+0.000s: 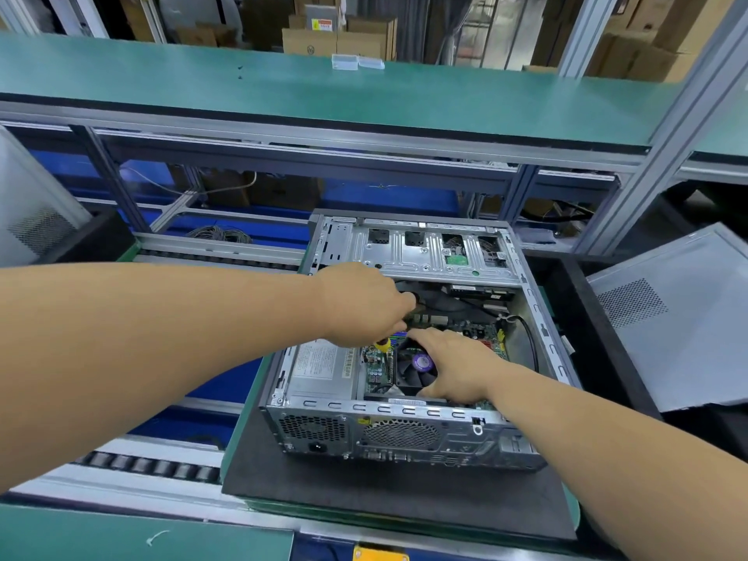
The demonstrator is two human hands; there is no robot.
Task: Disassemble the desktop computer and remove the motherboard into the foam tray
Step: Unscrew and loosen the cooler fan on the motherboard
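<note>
While my left hand [364, 303] reaches into the open silver sheet-metal desktop computer case [404, 439], its fingers are curled round a screwdriver with a yellow-and-black handle [382, 344], whose tip I cannot see. My right hand [453, 364] lies with loosely spread fingers on the black square cooler fan with a purple round hub sticker [419, 364], gripping nothing that I can make out. The green printed motherboard [477, 332] is under and between both hands, flat on the case floor, not yet lifted. I judge it light but stiff and brittle, with fine parts and solder that dislike bending, so I would take it by its bare edges or by the solid cooler block, never by the small capacitors, and lift it level. Cables beyond my left hand, near the grey metal drive cage [413, 249], may be plugged in and could snag. Just beside my left hand, toward me, sits the grey boxy power supply [319, 368] with a white label; its print is too small to read. The hub sticker's writing is blurred too. Well to the right of my right hand leans a grey perforated side panel [668, 313] in black foam [599, 330], which I take for the tray. No brand is legible anywhere.
</note>
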